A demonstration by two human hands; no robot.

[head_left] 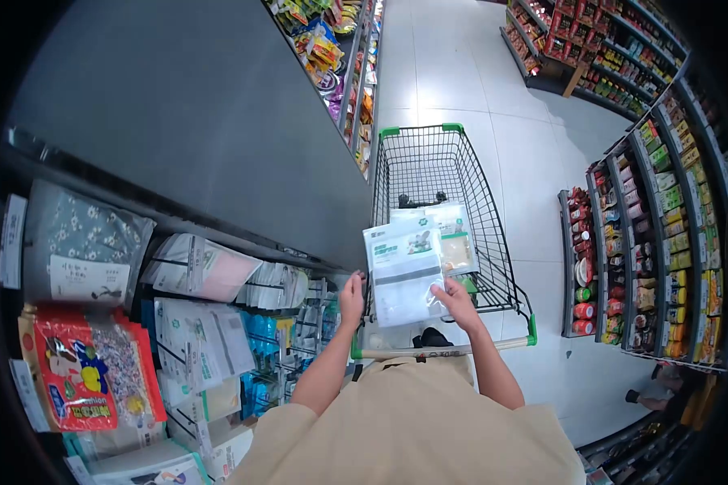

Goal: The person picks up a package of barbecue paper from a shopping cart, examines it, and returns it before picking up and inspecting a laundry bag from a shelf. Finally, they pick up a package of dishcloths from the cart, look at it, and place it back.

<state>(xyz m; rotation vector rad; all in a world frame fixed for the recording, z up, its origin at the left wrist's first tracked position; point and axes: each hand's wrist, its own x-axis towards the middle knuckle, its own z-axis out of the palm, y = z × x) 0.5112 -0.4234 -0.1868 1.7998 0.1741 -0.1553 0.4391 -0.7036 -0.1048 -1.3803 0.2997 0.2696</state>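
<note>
The right hand (pixel 455 303) is gripping the lower right edge of a white packet (pixel 404 271) above the shopping cart (pixel 438 218). The left hand (pixel 352 299) is hovering beside the packet's left edge, fingers curling, holding nothing visible. Other packets (pixel 453 234) are lying in the cart.

White rectangular plastic packet (pixel 404 279): green print, grey band
Black wire-mesh shopping cart (pixel 479 182): grid pattern, green corners
Beige short-sleeved cloth shirt (pixel 392 428): plain
Grey-green rectangular fabric pack (pixel 81 226): white flowers
Red rectangular plastic pouch (pixel 77 376): blue-and-yellow figure, multicoloured speckles
Dark-grey broad flat panel (pixel 194 105): plain
</note>
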